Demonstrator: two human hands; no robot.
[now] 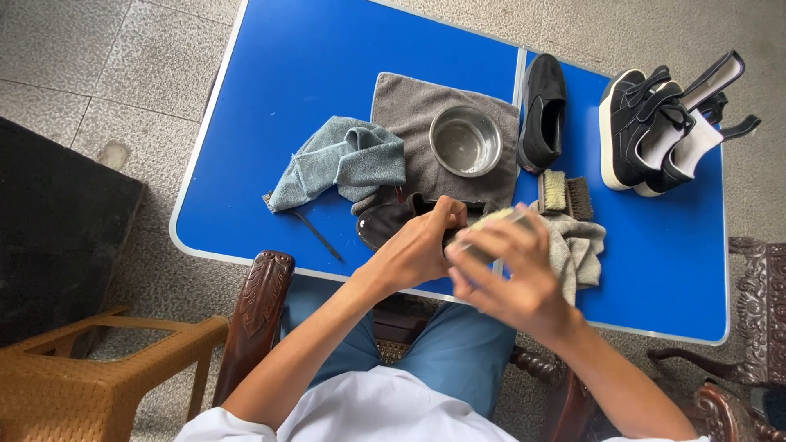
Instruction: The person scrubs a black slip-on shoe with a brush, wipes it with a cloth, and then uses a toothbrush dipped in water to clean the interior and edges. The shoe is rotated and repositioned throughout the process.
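Note:
My left hand (419, 248) grips a black shoe (383, 222) that lies at the near edge of the blue folding table (270, 74); only the shoe's shiny toe shows. My right hand (509, 274) is blurred and holds a pale brush-like thing (491, 226) against the shoe's top. A light grey cloth (580, 245) lies bunched under and beside my right hand.
A steel bowl (466, 140) stands on a grey towel (405, 106). A blue-grey rag (344, 160) lies to its left, a thin dark stick (315, 232) near it. A second black shoe (543, 110), two brushes (566, 194) and black-and-white strap shoes (655, 131) lie right. Wooden chair arms flank my knees.

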